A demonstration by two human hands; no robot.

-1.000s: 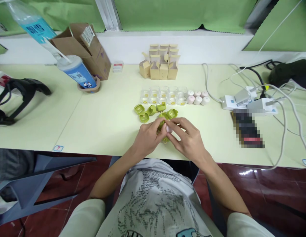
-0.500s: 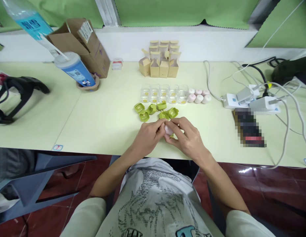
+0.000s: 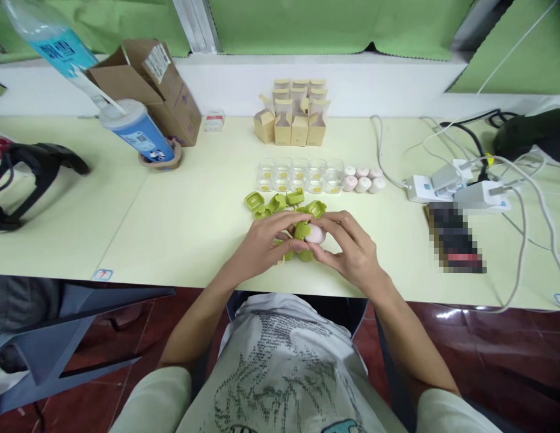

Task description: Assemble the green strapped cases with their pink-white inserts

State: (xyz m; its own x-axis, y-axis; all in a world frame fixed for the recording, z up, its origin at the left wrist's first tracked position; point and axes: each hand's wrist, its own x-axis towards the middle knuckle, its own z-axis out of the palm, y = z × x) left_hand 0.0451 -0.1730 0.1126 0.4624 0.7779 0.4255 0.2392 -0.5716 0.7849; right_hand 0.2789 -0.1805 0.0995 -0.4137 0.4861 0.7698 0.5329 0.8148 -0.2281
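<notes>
Both hands meet at the near middle of the pale table (image 3: pixel 193 222). My left hand (image 3: pixel 261 246) curls round a green plastic holder (image 3: pixel 301 231). My right hand (image 3: pixel 349 249) pinches a pink egg-shaped piece (image 3: pixel 314 234) against that holder. Just beyond my fingers lie several more green holders (image 3: pixel 280 202). Behind them stands a row of clear small cups (image 3: pixel 300 174), with several pink egg-shaped pieces (image 3: pixel 363 179) to its right. Small tan cardboard boxes (image 3: pixel 292 114) stand in rows at the back.
A blue bottle (image 3: pixel 139 135) leans by an open brown carton (image 3: pixel 157 84) at the back left. A black tool (image 3: pixel 31 174) lies at the far left. A power strip (image 3: pixel 446 186), white cables and a dark flat object (image 3: pixel 453 237) fill the right side.
My hands have shifted a little and parted slightly. The pink piece and the green holder, mostly hidden between my fingers before, now show more plainly.
</notes>
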